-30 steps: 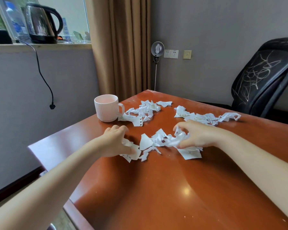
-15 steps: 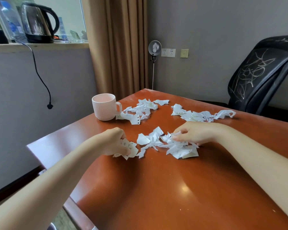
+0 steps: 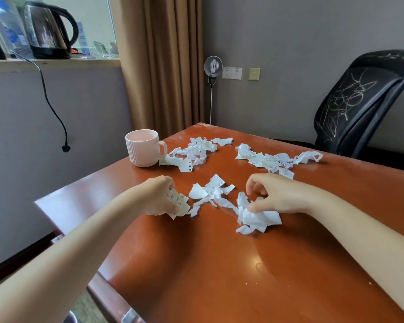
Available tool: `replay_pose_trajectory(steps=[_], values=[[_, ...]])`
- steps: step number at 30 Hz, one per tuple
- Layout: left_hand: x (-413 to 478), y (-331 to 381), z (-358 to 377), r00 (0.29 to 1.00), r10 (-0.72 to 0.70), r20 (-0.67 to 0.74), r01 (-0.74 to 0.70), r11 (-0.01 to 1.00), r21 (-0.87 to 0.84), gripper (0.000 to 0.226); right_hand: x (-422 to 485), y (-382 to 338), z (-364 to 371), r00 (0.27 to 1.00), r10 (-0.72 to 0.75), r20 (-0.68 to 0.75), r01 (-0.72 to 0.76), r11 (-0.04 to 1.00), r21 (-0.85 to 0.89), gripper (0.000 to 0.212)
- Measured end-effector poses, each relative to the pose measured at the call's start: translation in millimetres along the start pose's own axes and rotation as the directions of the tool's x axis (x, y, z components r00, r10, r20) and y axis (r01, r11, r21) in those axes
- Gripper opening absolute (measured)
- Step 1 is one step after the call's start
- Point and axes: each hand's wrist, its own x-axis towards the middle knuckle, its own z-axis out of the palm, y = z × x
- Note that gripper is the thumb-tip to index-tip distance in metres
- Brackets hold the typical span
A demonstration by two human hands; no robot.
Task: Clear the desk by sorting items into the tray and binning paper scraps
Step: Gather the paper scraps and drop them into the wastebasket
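Torn white paper scraps lie in groups on the red-brown desk (image 3: pixel 219 264). My left hand (image 3: pixel 158 194) is closed around a small bunch of scraps (image 3: pixel 179 202) at the near left. My right hand (image 3: pixel 274 193) presses thumb and fingers on a crumpled heap of scraps (image 3: pixel 258 217) at the near middle. Loose scraps (image 3: pixel 211 191) lie between the two hands. Two more piles sit farther back: one beside the mug (image 3: pixel 191 152), one toward the right (image 3: pixel 274 159). No tray or bin is in view.
A pale pink ribbed mug (image 3: pixel 144 148) stands at the desk's far left. A black office chair (image 3: pixel 359 101) is behind the desk at the right. A kettle (image 3: pixel 49 31) sits on the windowsill, its cord (image 3: pixel 54 108) hanging down the wall.
Both hands drew scraps toward me. The left hand closed on a bunch of scraps. The right hand raked its scraps into a tighter heap nearer the front.
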Motion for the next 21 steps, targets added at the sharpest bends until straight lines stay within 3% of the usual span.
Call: replay_pose_trajectory(steps=[3, 5, 17, 21], values=[[-0.4, 0.9, -0.5, 1.000, -0.010, -0.002, 0.010, 1.000, -0.013, 0.054, -8.2, -1.2, 0.1, 0.999, 0.019, 0.035, -0.018, 0.999, -0.039, 0.057], [-1.6, 0.5, -1.0, 1.000, -0.016, 0.003, 0.017, 1.000, -0.011, 0.056, -9.7, -1.9, 3.2, 0.999, 0.029, 0.035, -0.025, 0.993, -0.111, 0.064], [-6.7, -1.0, 3.8, 0.999, -0.012, -0.046, 0.010, 0.998, -0.057, 0.056, -11.9, -7.9, 15.5, 1.000, 0.018, 0.021, -0.015, 0.990, -0.142, 0.025], [-9.9, -1.5, 5.5, 0.998, -0.008, -0.070, 0.004, 0.998, -0.067, 0.055, -11.6, -10.0, 16.2, 1.000, 0.031, -0.001, -0.031, 0.993, -0.116, 0.026]])
